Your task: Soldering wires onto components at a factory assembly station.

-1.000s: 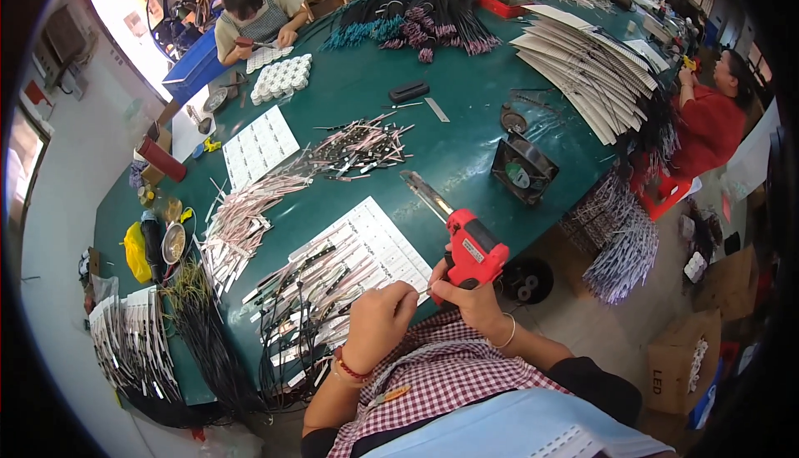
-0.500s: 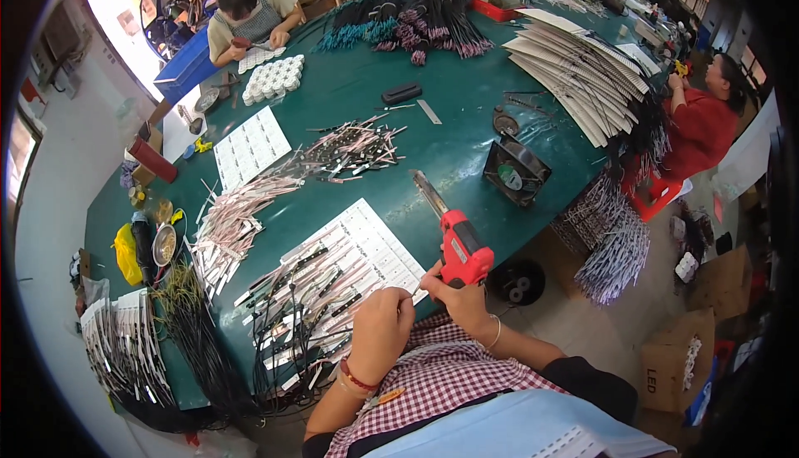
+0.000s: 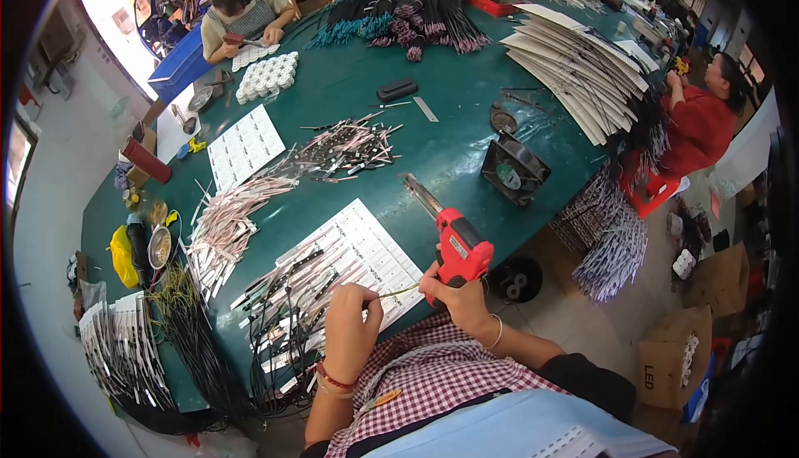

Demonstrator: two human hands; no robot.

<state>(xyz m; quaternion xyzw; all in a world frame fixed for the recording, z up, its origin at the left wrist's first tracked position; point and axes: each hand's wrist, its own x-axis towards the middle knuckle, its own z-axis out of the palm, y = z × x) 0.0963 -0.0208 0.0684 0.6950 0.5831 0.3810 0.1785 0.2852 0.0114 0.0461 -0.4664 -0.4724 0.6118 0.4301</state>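
Observation:
My right hand (image 3: pixel 463 301) is wrapped round the grip of a red-and-black pistol-shaped heat gun (image 3: pixel 466 251). Its metal nozzle points to the far left, over the green table. A thin yellowish-green wire (image 3: pixel 399 292) stretches between my hands. My left hand (image 3: pixel 351 329) is closed, pinching the wire's left end; its other end meets the fingers of my right hand. Beneath and beyond the hands lies a white printed sheet (image 3: pixel 379 246). Narrow pale strips with black leads (image 3: pixel 304 304) cover the sheet's left part, next to my left hand.
Loose pinkish strips (image 3: pixel 225 229) lie in piles farther left, by a white panel (image 3: pixel 245 148). A black square fan (image 3: pixel 514 168) stands right of the nozzle. Wire bundles (image 3: pixel 196 333) hang over the near left edge. Co-workers sit far left (image 3: pixel 241 17) and right (image 3: pixel 703 116).
My left hand has moved left, away from the right hand, and the wire now shows stretched between them. The heat gun has shifted slightly to the left, still in my right hand.

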